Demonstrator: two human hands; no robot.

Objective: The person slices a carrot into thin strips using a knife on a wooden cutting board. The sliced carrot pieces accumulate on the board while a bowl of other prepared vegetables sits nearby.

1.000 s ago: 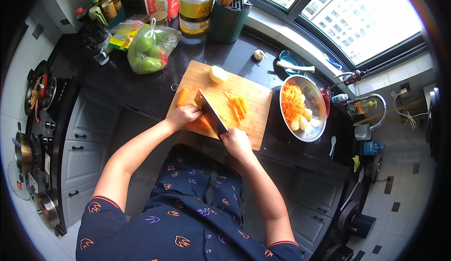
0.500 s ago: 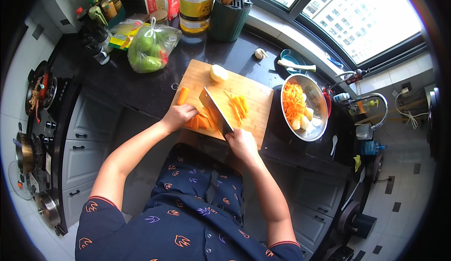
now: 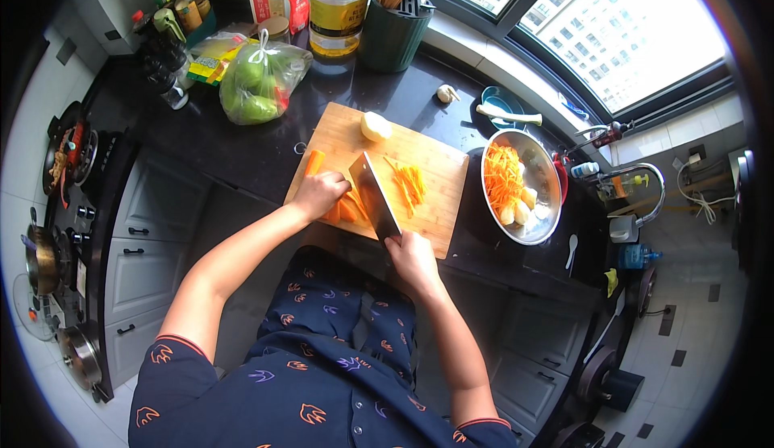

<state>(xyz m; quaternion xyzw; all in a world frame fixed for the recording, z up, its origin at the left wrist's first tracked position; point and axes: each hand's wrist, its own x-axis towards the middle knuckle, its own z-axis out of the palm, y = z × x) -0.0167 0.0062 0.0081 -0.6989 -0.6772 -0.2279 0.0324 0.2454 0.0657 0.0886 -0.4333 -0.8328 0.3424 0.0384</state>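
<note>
My right hand (image 3: 414, 256) is wrapped round the handle of a cleaver (image 3: 376, 198). Its wide blade stands tilted over the wooden cutting board (image 3: 439, 170). Just left of the blade, my left hand (image 3: 319, 194) presses down with curled fingers on carrot slices (image 3: 348, 209), partly hidden under it. A longer carrot piece (image 3: 315, 162) lies beyond that hand. To the right of the blade lies a small pile of carrot strips (image 3: 409, 182). A pale peeled round vegetable (image 3: 376, 126) sits near the board's far edge.
Right of the board stands a metal bowl (image 3: 542, 226) with carrot shreds and pale peeled pieces. Behind are a garlic bulb (image 3: 447, 93), a chopstick holder (image 3: 393, 37), an oil jug (image 3: 336, 13) and a bag of green vegetables (image 3: 260, 85). A white spoon (image 3: 572, 250) lies at the right.
My left hand has shifted a little to the right over the carrot slices, nearer the blade. The cleaver's far end has moved slightly right as well.
</note>
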